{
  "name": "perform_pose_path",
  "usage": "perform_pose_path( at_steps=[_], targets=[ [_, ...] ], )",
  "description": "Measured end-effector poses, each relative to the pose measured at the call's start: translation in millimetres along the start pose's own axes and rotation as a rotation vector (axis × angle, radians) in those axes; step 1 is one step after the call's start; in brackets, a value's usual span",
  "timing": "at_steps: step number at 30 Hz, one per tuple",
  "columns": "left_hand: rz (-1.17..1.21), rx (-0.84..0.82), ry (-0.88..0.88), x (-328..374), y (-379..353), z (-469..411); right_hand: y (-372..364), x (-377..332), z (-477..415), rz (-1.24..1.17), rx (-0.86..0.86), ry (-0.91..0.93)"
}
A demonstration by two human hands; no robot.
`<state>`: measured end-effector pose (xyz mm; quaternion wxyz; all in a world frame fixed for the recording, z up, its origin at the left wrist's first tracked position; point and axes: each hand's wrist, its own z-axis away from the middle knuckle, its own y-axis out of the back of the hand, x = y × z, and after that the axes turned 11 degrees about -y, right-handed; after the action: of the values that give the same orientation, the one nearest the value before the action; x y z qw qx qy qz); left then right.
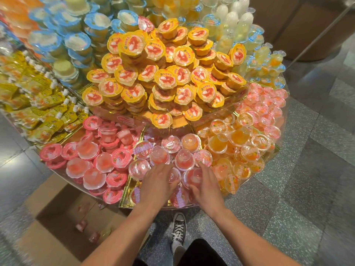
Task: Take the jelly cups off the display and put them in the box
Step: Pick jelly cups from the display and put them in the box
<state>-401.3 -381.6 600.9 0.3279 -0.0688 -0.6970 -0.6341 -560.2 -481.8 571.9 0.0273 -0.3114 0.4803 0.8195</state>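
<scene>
Box (57,200) (on floor (288,189)) left below display (125,191).

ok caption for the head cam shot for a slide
Left hand and right hand reach among clear pink jelly cups at the front of the display, cardboard box on the floor.

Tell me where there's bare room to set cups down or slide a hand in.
The box at lower left has mostly bare floor, only a few cups in it. A bare strip of gold tray shows between the pink-lidded cups and the left hand. Elsewhere it is crowded: the yellow stack and orange cups sit packed.
</scene>
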Motion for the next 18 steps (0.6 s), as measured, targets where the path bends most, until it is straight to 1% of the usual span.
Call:
perform_pose_path(
  at_steps=[8, 14, 18],
  targets=[
    [-0.011, 0.003, 0.0, 1.0, 1.4, 2.4, 2.6, 1.3, 3.2, -0.028, -0.006, 0.004],
    [0.063, -0.008, 0.003, -0.5, 2.2, 0.6, 4.3, 1.0, 5.7, -0.056, 0.011, -0.005],
    [0.086, 0.014, 0.002, -2.0, 1.3, 0.5, 4.3, 0.8, 6.3, -0.064, 0.012, -0.009]
  ],
)
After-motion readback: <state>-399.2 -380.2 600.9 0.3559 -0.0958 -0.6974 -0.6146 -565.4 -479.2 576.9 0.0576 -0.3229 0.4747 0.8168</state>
